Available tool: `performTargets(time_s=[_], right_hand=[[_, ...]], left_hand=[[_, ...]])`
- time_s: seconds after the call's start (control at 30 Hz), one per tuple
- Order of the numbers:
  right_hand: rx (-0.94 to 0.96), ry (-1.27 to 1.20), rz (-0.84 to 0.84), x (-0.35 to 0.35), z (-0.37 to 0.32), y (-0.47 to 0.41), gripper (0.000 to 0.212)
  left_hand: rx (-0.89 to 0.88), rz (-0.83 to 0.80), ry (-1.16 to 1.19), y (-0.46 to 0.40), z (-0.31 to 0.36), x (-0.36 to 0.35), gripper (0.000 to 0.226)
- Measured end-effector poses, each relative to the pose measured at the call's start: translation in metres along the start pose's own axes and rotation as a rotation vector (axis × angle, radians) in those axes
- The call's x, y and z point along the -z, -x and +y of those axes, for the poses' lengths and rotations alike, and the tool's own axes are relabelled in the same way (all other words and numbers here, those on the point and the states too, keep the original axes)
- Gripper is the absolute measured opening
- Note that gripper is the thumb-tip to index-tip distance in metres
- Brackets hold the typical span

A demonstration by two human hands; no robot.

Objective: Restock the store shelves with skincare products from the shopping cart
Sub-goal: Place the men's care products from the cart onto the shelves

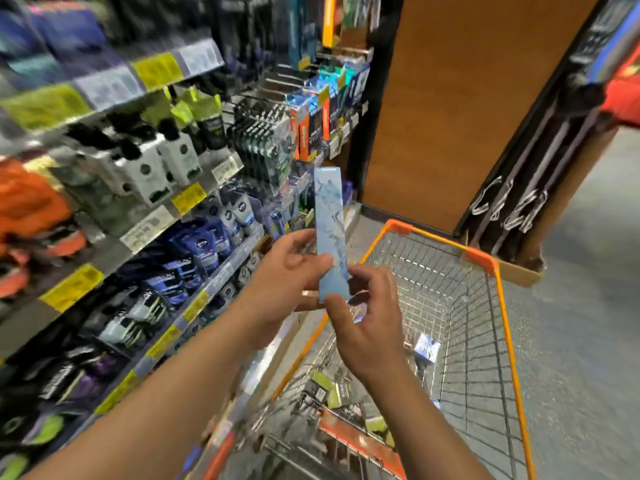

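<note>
— Store aisle, item one: what stood on the left?

— Stocked shelves (pixel 104 109), blurred. Yellow and white price labels (pixel 157 69) along the edges. White bottles with black caps (pixel 173 154) on a middle shelf; dark blue tubes (pixel 204 249) on the shelf below; razor packs (pixel 311 123) hanging farther along. Wooden end panel (pixel 467 109) beyond them.

— Item two, the cart?

— Wire shopping cart (pixel 502 306) with orange rim, just right of the shelving, on grey floor (pixel 581 341). Contents: one pale blue patterned box (pixel 426 347) lying on the basket floor, several lime-green and black packs (pixel 329 389) near the handle end. Some items too blurred to identify.

— Item three, the product in hand?

— One long, slim, pale blue skincare box (pixel 330 233), held upright above the cart's left rim, in front of the lower shelves.

— Hands?

— Left hand (pixel 284 275): thumb and fingers curled round the box's lower half. Right hand (pixel 363 323): thumb and fingertips pinching the box's bottom end. Both forearms bare.
</note>
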State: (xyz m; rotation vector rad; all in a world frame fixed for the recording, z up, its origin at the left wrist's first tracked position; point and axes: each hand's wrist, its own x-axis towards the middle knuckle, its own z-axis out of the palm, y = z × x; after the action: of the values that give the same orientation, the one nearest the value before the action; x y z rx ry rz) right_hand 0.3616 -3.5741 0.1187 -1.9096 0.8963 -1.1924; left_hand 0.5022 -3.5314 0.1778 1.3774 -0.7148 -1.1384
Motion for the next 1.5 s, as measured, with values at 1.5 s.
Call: performTargets(time_s=[1.5], right_hand=[[0.239, -0.626, -0.793, -0.287, -0.322, -0.023, 0.031]], left_hand=[[-0.553, 0.888, -0.298, 0.243, 0.128, 0.319, 0.033]])
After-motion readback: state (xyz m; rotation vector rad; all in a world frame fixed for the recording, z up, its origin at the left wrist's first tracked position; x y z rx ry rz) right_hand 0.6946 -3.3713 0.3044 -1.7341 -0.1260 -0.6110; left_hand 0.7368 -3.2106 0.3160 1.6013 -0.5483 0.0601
